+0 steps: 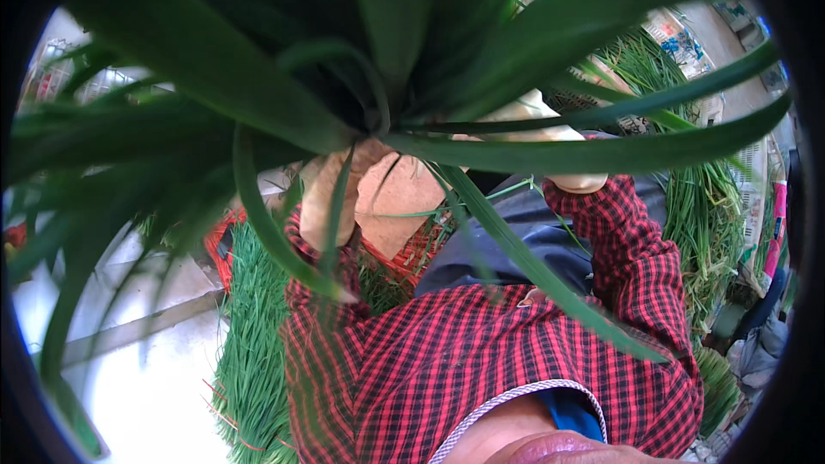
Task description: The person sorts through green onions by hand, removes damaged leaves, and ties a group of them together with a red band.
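A large bunch of long flat green leaves, likely Chinese chives, fans out close to the camera and covers much of the upper view. My left hand, in a pale glove, is closed around the bunch where the leaves come together. Leaves partly cover my right hand, also in a pale glove, out to the right above my lap. Its fingers are hidden, so I cannot tell whether it holds anything. Between the hands and lower down lies a flat tan board or slab, its nature unclear.
To the left stands a pile of green bundles tied with red bands. More loose greens heap up at the right beside a printed white sack or crate. Red netting or basketwork shows near my knees. A pink-wrapped pole stands far right.
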A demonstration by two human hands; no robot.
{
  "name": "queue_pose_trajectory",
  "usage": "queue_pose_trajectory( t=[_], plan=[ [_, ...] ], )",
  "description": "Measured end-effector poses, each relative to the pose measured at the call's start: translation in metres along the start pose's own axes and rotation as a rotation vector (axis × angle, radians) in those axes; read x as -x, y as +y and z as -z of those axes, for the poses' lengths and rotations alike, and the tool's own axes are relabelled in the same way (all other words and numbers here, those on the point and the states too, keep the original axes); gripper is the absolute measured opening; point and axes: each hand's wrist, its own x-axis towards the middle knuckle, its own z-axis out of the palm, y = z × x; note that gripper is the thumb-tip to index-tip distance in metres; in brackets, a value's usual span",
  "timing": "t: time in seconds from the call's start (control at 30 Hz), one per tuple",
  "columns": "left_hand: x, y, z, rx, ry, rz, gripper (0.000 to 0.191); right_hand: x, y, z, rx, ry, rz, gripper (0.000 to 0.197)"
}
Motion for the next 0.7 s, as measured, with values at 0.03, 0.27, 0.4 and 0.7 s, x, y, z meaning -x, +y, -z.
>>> queue_pose_trajectory(
  t=[0.03, 0.27, 0.4, 0.7],
  plan=[
    [0.002, -0.004, -0.003, -0.022, -0.008, 0.008, 0.041, 0.003, 0.005, 0.001, -0.178, -0.040, -0.055, 0.043],
    [-0.055, 0.015, -0.008, -0.101, 0.086, -0.078, 0.039, 0.029, 0.058, -0.047, 0.777, -0.193, 0.007, 0.038],
    [-0.127, 0.002, -0.006, 0.121, 0.084, 0.157, 0.052, -0.009, 0.058, -0.026, -0.054, 0.137, -0.530, 0.037],
    [-0.057, -0.176, 0.034, 0.196, 0.235, 0.453, 0.077, 0.106, 0.148, -0.044, -0.446, 0.155, -1.220, 0.047]
  ],
)
